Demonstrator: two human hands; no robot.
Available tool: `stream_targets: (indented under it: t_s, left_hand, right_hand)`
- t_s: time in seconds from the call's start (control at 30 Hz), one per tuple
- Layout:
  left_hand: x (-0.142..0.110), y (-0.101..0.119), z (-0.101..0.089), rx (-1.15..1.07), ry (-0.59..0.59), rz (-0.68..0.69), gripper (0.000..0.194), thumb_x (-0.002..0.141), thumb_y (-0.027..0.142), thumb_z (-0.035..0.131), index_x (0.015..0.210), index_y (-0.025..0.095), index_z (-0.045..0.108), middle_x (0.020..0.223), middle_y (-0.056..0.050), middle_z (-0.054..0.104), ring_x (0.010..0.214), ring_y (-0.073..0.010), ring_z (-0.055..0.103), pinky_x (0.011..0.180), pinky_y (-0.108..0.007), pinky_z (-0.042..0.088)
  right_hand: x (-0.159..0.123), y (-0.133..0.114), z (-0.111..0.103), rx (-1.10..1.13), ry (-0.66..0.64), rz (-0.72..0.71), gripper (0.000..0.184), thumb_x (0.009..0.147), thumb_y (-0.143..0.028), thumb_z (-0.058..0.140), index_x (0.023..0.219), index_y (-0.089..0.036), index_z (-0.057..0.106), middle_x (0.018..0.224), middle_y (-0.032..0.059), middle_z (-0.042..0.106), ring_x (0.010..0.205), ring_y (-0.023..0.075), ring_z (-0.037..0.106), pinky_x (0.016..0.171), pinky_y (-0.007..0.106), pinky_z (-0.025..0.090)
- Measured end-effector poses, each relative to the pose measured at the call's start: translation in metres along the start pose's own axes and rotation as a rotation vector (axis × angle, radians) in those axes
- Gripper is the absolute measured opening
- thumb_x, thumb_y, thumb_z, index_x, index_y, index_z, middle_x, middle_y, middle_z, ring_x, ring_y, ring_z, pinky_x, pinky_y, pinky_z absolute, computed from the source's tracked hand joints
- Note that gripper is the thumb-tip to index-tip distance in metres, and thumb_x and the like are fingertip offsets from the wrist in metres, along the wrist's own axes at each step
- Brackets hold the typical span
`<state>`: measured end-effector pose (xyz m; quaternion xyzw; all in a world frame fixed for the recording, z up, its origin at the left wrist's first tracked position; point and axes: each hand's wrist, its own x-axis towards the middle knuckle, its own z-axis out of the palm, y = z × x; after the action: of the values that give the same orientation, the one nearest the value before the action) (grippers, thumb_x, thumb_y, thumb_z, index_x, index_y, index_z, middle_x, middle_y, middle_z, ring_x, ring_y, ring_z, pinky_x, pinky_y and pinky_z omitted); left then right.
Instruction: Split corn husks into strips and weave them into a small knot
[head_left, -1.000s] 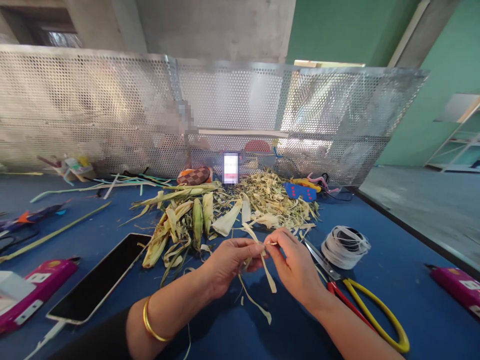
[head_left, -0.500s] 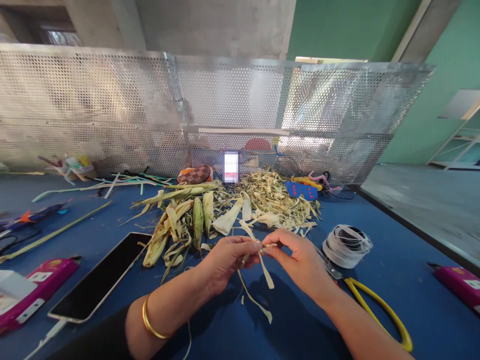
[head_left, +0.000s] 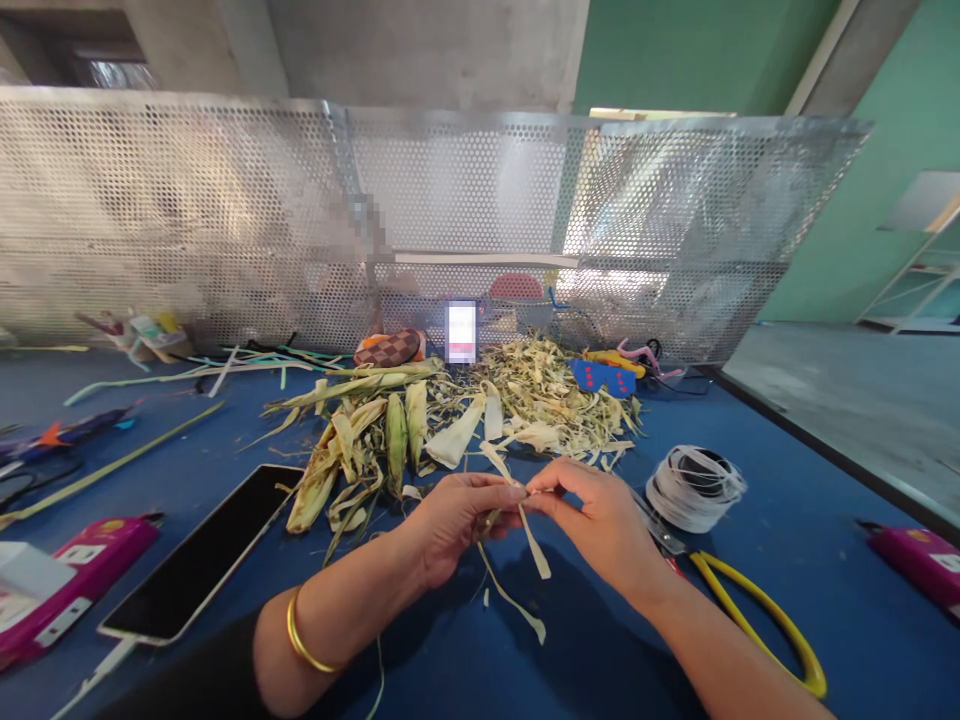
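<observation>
Pale strips of corn husk (head_left: 535, 546) are pinched between my two hands over the blue table. My left hand (head_left: 469, 515) is closed, thumb and fingers pressed on the strips; one narrow end hangs below it and curls toward the tabletop. Close by on the right, my right hand (head_left: 581, 497) pinches the husk with thumb and forefinger, the fingertips almost meeting those of the left. Just beyond the hands lie whole corn husks (head_left: 396, 440) and a heap of shredded husk (head_left: 551, 385). The exact join between the strips is hidden by my fingers.
At the right stand a spool of white cord (head_left: 694, 488) and yellow-handled pliers (head_left: 765, 610). A phone (head_left: 202, 555) on a cable and a magenta power strip (head_left: 82, 580) lie at left. A lit phone screen (head_left: 461, 332) leans near the perforated metal divider (head_left: 465, 180).
The small husk end that showed past my right fingertips is now mostly covered by them. Both hands have otherwise stayed nearly in place, still pinching.
</observation>
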<state>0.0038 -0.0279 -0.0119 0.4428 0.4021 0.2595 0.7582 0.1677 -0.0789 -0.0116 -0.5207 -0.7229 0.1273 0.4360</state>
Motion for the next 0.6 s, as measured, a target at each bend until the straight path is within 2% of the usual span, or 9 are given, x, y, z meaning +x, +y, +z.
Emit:
stream_targets:
  t_s: [0.13, 0.2, 0.3, 0.43, 0.6]
  left_hand:
    - [0.0, 0.001, 0.001, 0.05, 0.007, 0.057, 0.02, 0.058, 0.03, 0.076, 0.067, 0.015, 0.068, 0.065, -0.002, 0.066, 0.055, -0.0087, 0.053, 0.061, -0.023, 0.041]
    - [-0.001, 0.002, 0.002, 0.112, 0.004, 0.091, 0.02, 0.058, 0.031, 0.075, 0.067, 0.014, 0.069, 0.063, -0.003, 0.065, 0.055, -0.0091, 0.052, 0.062, -0.023, 0.041]
    - [-0.001, 0.003, 0.003, 0.2, 0.001, 0.161, 0.021, 0.056, 0.032, 0.076, 0.064, 0.014, 0.069, 0.061, -0.003, 0.065, 0.055, -0.0099, 0.052, 0.061, -0.024, 0.041]
    - [0.0, 0.0, 0.004, 0.27, -0.003, 0.238, 0.016, 0.057, 0.029, 0.074, 0.06, 0.015, 0.068, 0.059, -0.001, 0.064, 0.057, -0.0114, 0.053, 0.062, -0.024, 0.041]
    - [0.002, -0.005, 0.006, 0.299, 0.035, 0.26, 0.014, 0.059, 0.028, 0.072, 0.063, 0.015, 0.069, 0.06, -0.001, 0.063, 0.059, -0.0115, 0.053, 0.064, -0.024, 0.041]
  right_hand:
    - [0.002, 0.0, -0.001, 0.127, -0.049, 0.144, 0.011, 0.082, -0.024, 0.057, 0.073, -0.021, 0.062, 0.066, -0.0017, 0.066, 0.064, 0.0145, 0.061, 0.061, 0.024, 0.047]
    - [0.001, 0.0, 0.001, 0.124, -0.057, 0.19, 0.014, 0.084, -0.026, 0.054, 0.072, -0.021, 0.059, 0.062, -0.0021, 0.063, 0.06, 0.0141, 0.06, 0.058, 0.024, 0.045]
    - [-0.002, 0.001, 0.005, -0.03, -0.015, 0.111, 0.015, 0.085, -0.025, 0.05, 0.071, -0.021, 0.053, 0.063, -0.0009, 0.058, 0.059, 0.0139, 0.054, 0.055, 0.024, 0.04]
    - [-0.005, 0.001, 0.009, -0.211, 0.018, -0.029, 0.017, 0.087, -0.021, 0.044, 0.07, -0.021, 0.047, 0.069, 0.0015, 0.057, 0.063, 0.015, 0.051, 0.057, 0.025, 0.038]
    - [-0.005, 0.001, 0.012, -0.191, 0.002, 0.071, 0.02, 0.087, -0.026, 0.043, 0.068, -0.021, 0.044, 0.065, -0.0006, 0.052, 0.059, 0.0141, 0.048, 0.054, 0.025, 0.034]
